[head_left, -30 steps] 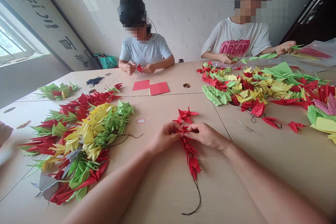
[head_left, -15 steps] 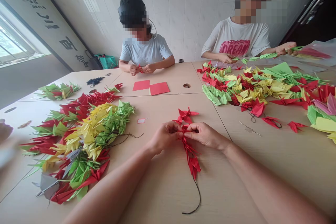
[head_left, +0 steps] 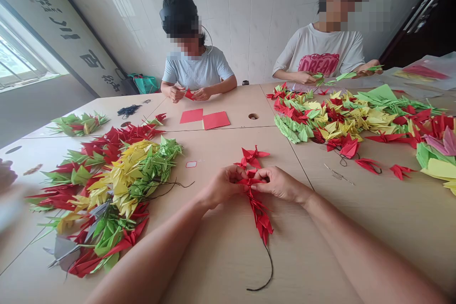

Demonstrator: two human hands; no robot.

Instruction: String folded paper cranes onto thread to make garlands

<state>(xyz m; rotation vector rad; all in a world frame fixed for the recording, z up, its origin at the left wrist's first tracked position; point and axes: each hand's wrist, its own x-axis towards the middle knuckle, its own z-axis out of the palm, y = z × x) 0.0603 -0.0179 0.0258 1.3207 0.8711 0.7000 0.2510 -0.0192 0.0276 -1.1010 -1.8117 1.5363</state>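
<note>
Down at the near side of the wooden table (head_left: 306, 256), what have the hands got?

Both are curled nearly shut, the left hand (head_left: 223, 186) and right hand (head_left: 281, 185) pinching a string of red paper cranes (head_left: 259, 209) near its top. Its lower end rests on the table, with a black cord (head_left: 268, 270) trailing off it.

Anything close by?

Heaps of red, yellow and green paper cranes (head_left: 117, 185) to the left, another heap (head_left: 342, 114) to the right (seriously, loads), two red paper squares (head_left: 204, 120) farther out, and a seated person (head_left: 194, 69) across the table holding a bit of red paper (head_left: 189, 95).
</note>
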